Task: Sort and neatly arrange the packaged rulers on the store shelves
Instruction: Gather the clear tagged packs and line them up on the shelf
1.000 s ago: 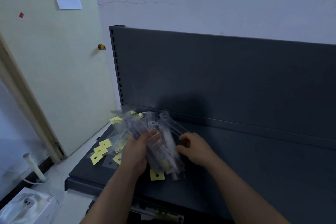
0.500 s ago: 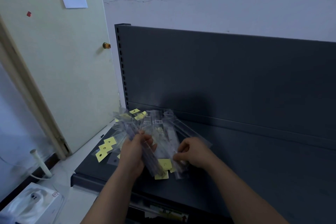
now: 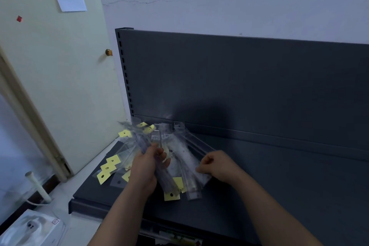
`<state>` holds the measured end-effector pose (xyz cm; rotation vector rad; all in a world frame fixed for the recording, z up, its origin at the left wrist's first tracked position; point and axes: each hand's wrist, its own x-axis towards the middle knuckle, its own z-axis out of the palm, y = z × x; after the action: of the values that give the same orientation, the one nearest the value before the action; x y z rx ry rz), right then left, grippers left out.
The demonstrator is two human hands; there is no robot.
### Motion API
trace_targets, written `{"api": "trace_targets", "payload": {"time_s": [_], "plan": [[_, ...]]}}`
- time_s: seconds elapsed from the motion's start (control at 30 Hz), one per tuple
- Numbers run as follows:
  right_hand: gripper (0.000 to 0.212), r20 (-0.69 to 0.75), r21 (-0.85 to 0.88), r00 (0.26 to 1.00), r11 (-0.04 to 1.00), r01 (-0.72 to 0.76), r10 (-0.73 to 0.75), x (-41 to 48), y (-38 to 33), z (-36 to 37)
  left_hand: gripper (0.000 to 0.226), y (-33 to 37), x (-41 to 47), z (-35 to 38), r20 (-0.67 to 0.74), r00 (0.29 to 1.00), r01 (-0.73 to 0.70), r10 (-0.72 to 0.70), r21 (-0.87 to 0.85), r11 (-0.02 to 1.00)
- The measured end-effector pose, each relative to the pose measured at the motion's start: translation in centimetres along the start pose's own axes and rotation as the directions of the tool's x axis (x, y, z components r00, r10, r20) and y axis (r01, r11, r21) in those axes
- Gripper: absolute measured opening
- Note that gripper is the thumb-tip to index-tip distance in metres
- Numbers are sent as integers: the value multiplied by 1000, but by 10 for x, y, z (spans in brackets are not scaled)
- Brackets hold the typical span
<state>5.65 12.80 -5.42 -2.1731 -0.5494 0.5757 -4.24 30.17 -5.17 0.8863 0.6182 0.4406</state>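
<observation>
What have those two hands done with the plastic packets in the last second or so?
The right hand has slid a little rightward, away from the left hand, pinching one packet's edge, so the fan of packaged rulers spreads wider and more yellow tags show at its near end. The left hand still grips the bundle, and the loose packets on the shelf, at its left end, lie as before.

Left hand (image 3: 146, 166): grips fanned packaged rulers (image 3: 175, 152), frame centre.
Right hand (image 3: 217, 164): pinches one packet's edge.
Shelf (image 3: 279, 185): dark, beneath.
</observation>
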Motion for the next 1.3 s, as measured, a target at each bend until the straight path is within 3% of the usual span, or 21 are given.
{"api": "trace_targets", "payload": {"time_s": [0.1,0.23,0.33,0.47,0.53,0.63,0.9,1.07,1.13,1.23,1.3], "plan": [[13,-51,244,999,969,22,-10,3,-3,-5,18,-2,-1,9,44,998,-53,51,38,998],[10,78,399,993,915,53,-91,3,-16,-8,11,-6,-1,28,104,993,-70,54,158,985],[8,118,304,989,951,54,-94,8,-19,-10,11,-9,5,35,68,998,-9,0,142,990],[32,-224,-163,973,986,22,-59,36,7,-23,17,-5,10,36,45,999,23,-27,80,997],[53,-199,-320,980,946,-49,-16,43,18,-25,19,-3,10,33,49,997,51,-53,45,998],[49,-102,-296,994,953,-71,42,46,22,-25,23,-1,13,25,48,998,50,-51,25,998],[11,-102,-265,994,962,-60,34,49,25,-33,6,4,11,17,-40,999,19,-20,-30,999],[30,-163,-276,987,960,-50,5,45,23,-28,10,2,9,12,-29,999,16,-17,-36,999],[29,-157,-260,987,964,-62,21,42,21,-24,11,2,9,9,-27,1000,9,-10,-30,999],[18,-175,-404,984,910,-89,19,37,25,-20,9,1,7,5,-23,1000,6,-7,-44,999],[41,-212,-434,977,898,-71,-25,31,24,-17,8,0,5,4,-13,1000,3,-4,-44,999]]}}
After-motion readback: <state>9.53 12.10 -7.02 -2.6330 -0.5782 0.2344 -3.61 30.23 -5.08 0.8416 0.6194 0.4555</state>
